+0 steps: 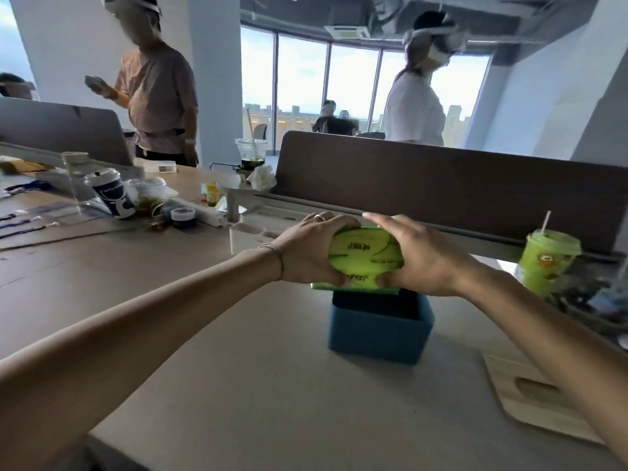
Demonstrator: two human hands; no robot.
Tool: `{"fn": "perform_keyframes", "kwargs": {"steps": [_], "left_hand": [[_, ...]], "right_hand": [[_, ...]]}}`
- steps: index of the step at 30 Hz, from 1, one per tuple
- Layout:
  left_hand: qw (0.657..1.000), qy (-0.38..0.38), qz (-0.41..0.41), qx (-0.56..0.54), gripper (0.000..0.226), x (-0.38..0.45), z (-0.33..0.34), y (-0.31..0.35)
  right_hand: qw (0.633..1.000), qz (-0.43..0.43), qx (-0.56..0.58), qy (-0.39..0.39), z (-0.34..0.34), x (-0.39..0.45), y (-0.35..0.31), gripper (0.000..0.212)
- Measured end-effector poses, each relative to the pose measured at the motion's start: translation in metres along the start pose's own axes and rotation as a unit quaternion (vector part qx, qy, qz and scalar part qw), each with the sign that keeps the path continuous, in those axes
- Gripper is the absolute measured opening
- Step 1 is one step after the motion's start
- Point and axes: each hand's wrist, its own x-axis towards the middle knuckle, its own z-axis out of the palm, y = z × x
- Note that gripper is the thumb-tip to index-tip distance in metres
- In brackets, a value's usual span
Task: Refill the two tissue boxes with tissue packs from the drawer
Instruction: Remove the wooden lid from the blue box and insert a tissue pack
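- Two hands hold one soft green plastic-wrapped tissue pack (pixel 365 258) just above the open blue square tissue box (pixel 380 326), which stands on the pale table (pixel 238 368) toward its far edge, near the brown divider panel (pixel 458 188).
- Left hand (pixel 306 253) wraps the pack's left end, fingers curled over the top and thumb underneath; right hand (pixel 421 256) grips the right end the same way, so neither hand is free.
- The pack bulges between the palms and looks wider than the box's mouth; its lower edge sits at or just over the rim, not yet inside.
- To do this step well, I judge it best to keep the pack squeezed narrow, line its long side up with the opening, and feed one end in first before pressing the rest down evenly.
- Pressing hard on one side could tip or slide the light box, so a straight downward push is safer.
- A light wooden lid with an oval slot (pixel 533 396) lies on the table by the right edge, apart from the box.
- A green drink cup with a straw (pixel 547 256) stands near the right arm; the elbow should stay clear of it.
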Motion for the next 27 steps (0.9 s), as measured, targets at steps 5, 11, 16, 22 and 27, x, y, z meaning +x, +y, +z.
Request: {"fn": "perform_keyframes", "kwargs": {"steps": [5, 11, 16, 22, 27], "left_hand": [[0.999, -0.033, 0.032, -0.009, 0.098, 0.016, 0.027, 0.021], [0.995, -0.091, 0.033, -0.024, 0.101, 0.020, 0.042, 0.023], [0.986, -0.158, 0.049, -0.010, 0.114, 0.012, 0.047, 0.022], [0.979, -0.203, 0.025, 0.024, 0.100, 0.009, 0.059, 0.021], [0.959, -0.284, 0.000, -0.017, 0.071, 0.005, 0.066, 0.026]], "right_hand": [[0.999, 0.030, -0.037, -0.007, 0.000, -0.026, 0.027, 0.111], [1.000, 0.023, -0.010, -0.011, 0.015, -0.032, 0.041, 0.099], [0.999, 0.030, 0.025, -0.034, 0.029, -0.035, 0.046, 0.088], [0.991, 0.045, 0.063, -0.113, 0.037, -0.033, 0.053, 0.072], [0.979, 0.035, 0.041, -0.198, 0.050, -0.033, 0.048, 0.045]]}}
